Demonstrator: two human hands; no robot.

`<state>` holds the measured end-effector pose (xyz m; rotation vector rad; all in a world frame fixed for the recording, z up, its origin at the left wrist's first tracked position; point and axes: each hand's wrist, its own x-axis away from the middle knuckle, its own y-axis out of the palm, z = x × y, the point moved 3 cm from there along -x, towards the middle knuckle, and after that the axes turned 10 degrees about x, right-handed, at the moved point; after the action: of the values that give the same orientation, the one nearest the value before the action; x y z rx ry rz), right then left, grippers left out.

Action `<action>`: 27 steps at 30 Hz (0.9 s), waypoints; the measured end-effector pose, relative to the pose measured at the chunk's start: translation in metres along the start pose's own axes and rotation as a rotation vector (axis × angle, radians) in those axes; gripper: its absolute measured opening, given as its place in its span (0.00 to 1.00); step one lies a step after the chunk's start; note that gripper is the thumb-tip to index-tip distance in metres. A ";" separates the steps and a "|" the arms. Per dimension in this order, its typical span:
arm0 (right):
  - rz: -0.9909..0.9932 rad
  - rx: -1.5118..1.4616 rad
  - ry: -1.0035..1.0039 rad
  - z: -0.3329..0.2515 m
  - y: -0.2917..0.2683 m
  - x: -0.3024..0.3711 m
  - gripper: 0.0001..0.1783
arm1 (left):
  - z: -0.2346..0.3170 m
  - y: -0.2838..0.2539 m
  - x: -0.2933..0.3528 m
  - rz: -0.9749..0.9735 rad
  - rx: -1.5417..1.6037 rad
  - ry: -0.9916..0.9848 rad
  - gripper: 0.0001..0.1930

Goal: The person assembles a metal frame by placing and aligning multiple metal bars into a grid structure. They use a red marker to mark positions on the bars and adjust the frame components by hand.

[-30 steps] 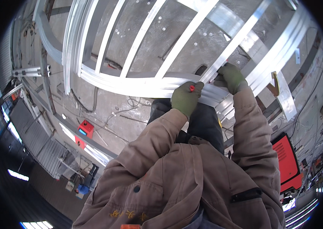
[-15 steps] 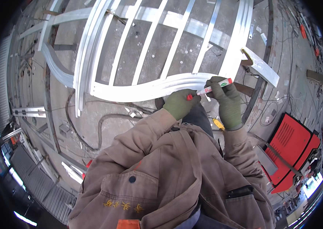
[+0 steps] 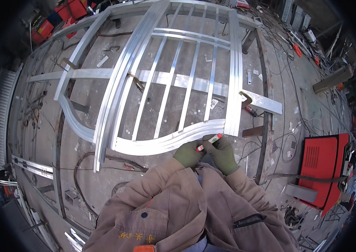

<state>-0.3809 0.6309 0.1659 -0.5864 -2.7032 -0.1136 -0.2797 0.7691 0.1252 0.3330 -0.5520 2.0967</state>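
A white marker pen (image 3: 208, 143) with red ends is held between my two gloved hands, close to my body. My right hand (image 3: 224, 157), in a green knit glove, pinches its barrel. My left hand (image 3: 188, 154), gloved alike, is closed at the lower-left end, where a red cap (image 3: 199, 148) shows against the fingers. Just beyond my hands lies the wavy bottom rail (image 3: 152, 145) of a silver metal frame. Straight bars (image 3: 165, 88) rise from that rail between two thick side posts (image 3: 233, 80).
Dark steel supports (image 3: 265, 80) run beneath the frame. Clamps (image 3: 136, 80) grip it at places. A red machine (image 3: 321, 168) stands at the right, and cables (image 3: 78, 168) lie on the floor. Ribbed sheet metal (image 3: 2, 113) is at the far left.
The marker and its red cap were apart between my hands; now they meet, and my hands are closer together. My view has tilted up, showing more of the frame.
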 end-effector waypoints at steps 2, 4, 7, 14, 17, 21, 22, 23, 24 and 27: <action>0.078 0.026 0.026 0.004 0.003 0.004 0.12 | -0.001 0.003 0.003 0.055 -0.122 0.023 0.20; 0.141 0.009 0.029 0.004 0.007 0.004 0.13 | 0.006 0.002 0.005 0.098 -0.163 0.018 0.19; 0.120 0.102 0.025 0.007 0.004 -0.005 0.14 | 0.009 0.004 -0.003 0.109 -0.245 0.001 0.20; 0.250 0.185 0.033 0.050 -0.037 -0.046 0.22 | 0.006 0.009 -0.044 -0.045 -0.212 -0.106 0.43; 0.344 0.362 0.201 0.126 -0.119 -0.106 0.27 | -0.012 0.001 -0.064 -0.076 -0.085 -0.127 0.49; 0.343 0.968 0.368 0.137 -0.189 -0.170 0.32 | -0.076 -0.012 -0.084 0.021 -0.088 -0.248 0.45; 0.294 1.105 0.437 0.142 -0.206 -0.186 0.34 | -0.089 -0.014 -0.087 0.036 -0.080 -0.308 0.44; 0.284 1.147 0.461 0.147 -0.220 -0.203 0.34 | -0.102 -0.014 -0.088 0.053 -0.072 -0.368 0.43; 0.282 1.189 0.484 0.159 -0.237 -0.222 0.35 | -0.109 -0.014 -0.091 0.068 -0.066 -0.421 0.43; 0.256 1.250 0.500 0.174 -0.263 -0.268 0.39 | -0.124 -0.014 -0.090 0.181 -0.066 -0.556 0.41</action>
<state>-0.3219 0.3157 -0.0952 -0.3837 -1.6974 1.2061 -0.2215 0.7737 -0.0174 0.8682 -1.0042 2.1466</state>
